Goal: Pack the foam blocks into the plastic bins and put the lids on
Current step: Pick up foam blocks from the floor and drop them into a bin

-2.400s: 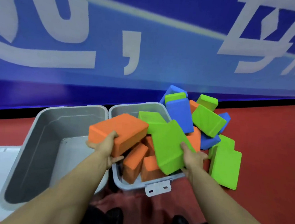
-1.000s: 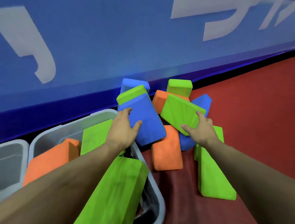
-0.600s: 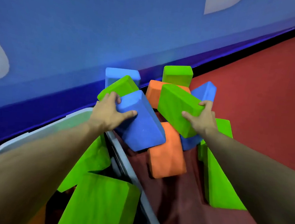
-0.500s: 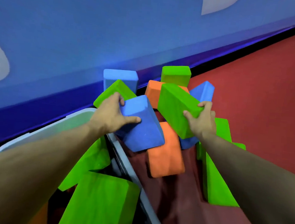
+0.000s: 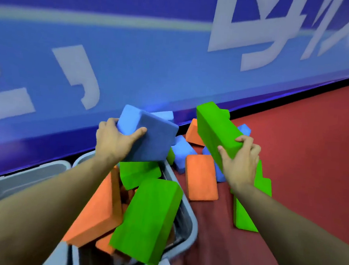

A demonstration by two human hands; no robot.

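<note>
Here, head view: the left hand (image 5: 114, 142) grips a blue block (image 5: 148, 138), thumb on its near face and fingers curled over the far edge, above the grey bin (image 5: 186, 208); its long axis slopes down toward the right. The right hand (image 5: 241, 164) pinches the near end of a green block (image 5: 215, 131), which points up and away to the left, above loose blocks on the red floor (image 5: 313, 156).

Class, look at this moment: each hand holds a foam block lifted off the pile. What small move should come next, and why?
Probably swing the blue foam block in the left hand over the empty grey plastic bin at far left, since the nearer grey bin is already heaped above its rim. The right hand with its green foam block can follow.
</note>
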